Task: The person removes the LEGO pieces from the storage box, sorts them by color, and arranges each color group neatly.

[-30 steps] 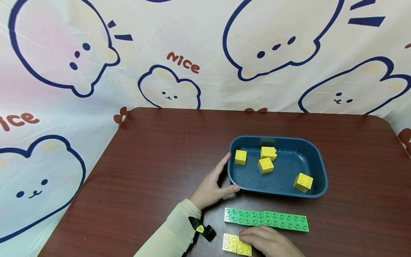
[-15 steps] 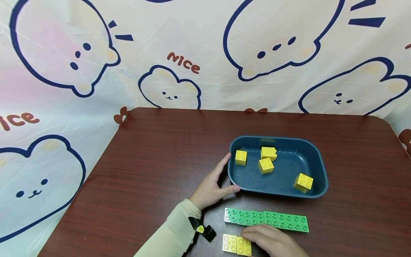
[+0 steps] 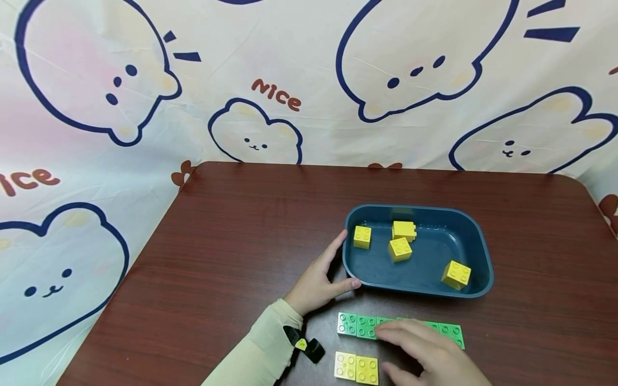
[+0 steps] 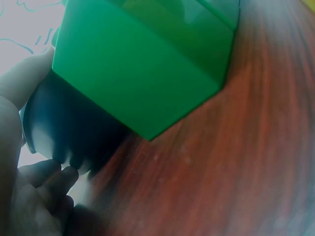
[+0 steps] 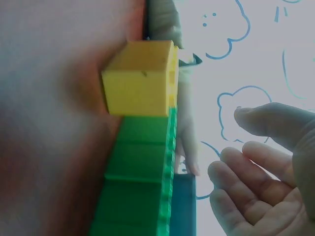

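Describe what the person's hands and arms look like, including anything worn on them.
The left hand is bare, its arm in a pale yellow-green sleeve. At that wrist is a black strap with a small yellow patch and a chunky black piece. The right hand is bare too; no sleeve shows there.

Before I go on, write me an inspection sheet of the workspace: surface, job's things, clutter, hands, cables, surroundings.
Surface: dark brown table.
Job's things: blue tray holding four yellow bricks; nearer the person, a green brick row, then two side-by-side yellow bricks.
Clutter: nothing seen.
Hands: left hand touches the blue tray's left end; right hand, holding nothing, hides part of the green brick row from the head camera. Black device at the left wrist.
Cables: nothing seen.
Surroundings: pale backdrop with cartoon animals and "Nice" lettering.
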Available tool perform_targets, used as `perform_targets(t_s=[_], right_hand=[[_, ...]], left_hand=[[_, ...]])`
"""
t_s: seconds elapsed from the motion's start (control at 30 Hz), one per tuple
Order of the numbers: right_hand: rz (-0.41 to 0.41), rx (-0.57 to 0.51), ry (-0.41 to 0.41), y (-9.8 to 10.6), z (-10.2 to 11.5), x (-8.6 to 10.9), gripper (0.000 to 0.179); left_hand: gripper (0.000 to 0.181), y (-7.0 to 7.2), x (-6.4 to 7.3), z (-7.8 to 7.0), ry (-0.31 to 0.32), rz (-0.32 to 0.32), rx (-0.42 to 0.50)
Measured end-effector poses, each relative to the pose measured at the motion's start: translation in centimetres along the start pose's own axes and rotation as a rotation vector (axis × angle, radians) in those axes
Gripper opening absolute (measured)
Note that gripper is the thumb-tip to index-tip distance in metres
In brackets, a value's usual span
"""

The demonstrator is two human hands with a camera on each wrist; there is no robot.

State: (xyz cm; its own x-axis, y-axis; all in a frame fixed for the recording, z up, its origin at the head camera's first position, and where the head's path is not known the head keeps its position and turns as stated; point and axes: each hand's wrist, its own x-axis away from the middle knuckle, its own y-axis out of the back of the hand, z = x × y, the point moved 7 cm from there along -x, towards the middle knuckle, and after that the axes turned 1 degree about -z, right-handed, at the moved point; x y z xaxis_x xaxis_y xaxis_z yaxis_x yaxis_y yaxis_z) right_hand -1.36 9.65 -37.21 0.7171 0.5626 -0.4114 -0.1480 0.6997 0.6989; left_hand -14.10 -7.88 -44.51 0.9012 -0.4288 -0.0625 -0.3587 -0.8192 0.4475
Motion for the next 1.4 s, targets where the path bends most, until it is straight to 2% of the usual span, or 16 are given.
perform_targets(t_s=[0.07, 0.27, 0.4, 0.5, 0.67, 0.87, 1.07, 1.3, 1.4], right_hand=[[-0.017, 0.0, 0.0, 0.6, -0.1, -0.1, 0.047], [-0.063, 0.055, -0.088, 2.0, -0.5, -0.6, 0.045], [-0.128, 0.084, -0.072, 3.1, -0.6, -1.0, 0.035], [-0.151, 0.103, -0.081, 3.8, -0.8, -1.3, 0.037], [-0.154, 0.183, -0.147, 4.7, -1.7, -1.7, 0.054], [-0.194, 0.257, -0.181, 5.8, -2.8, -2.1, 0.05], [-0.196, 0.31, -0.265, 6.7, -4.4, -2.2, 0.047], [-0.226, 0.333, -0.235, 7.2, -5.6, -2.4, 0.046], [-0.21, 0.336, -0.27, 7.4, -6.4, -2.4, 0.045]], left_hand=[[0.097, 0.0, 0.0, 0.0, -0.003, 0.001, 0.003], [0.098, 0.0, 0.0, -0.1, -0.005, -0.001, 0.011], [0.097, 0.0, 0.0, -0.1, -0.003, -0.004, 0.018], [0.097, 0.0, 0.0, -0.1, -0.003, -0.003, 0.023], [0.098, 0.0, 0.0, 0.0, -0.004, -0.003, 0.018], [0.098, 0.0, 0.0, 0.0, -0.001, -0.003, 0.003], [0.098, 0.0, 0.0, 0.0, 0.002, 0.001, 0.004], [0.098, 0.0, 0.0, 0.0, 0.006, 0.0, 0.007], [0.098, 0.0, 0.0, 0.0, 0.006, 0.0, 0.009]])
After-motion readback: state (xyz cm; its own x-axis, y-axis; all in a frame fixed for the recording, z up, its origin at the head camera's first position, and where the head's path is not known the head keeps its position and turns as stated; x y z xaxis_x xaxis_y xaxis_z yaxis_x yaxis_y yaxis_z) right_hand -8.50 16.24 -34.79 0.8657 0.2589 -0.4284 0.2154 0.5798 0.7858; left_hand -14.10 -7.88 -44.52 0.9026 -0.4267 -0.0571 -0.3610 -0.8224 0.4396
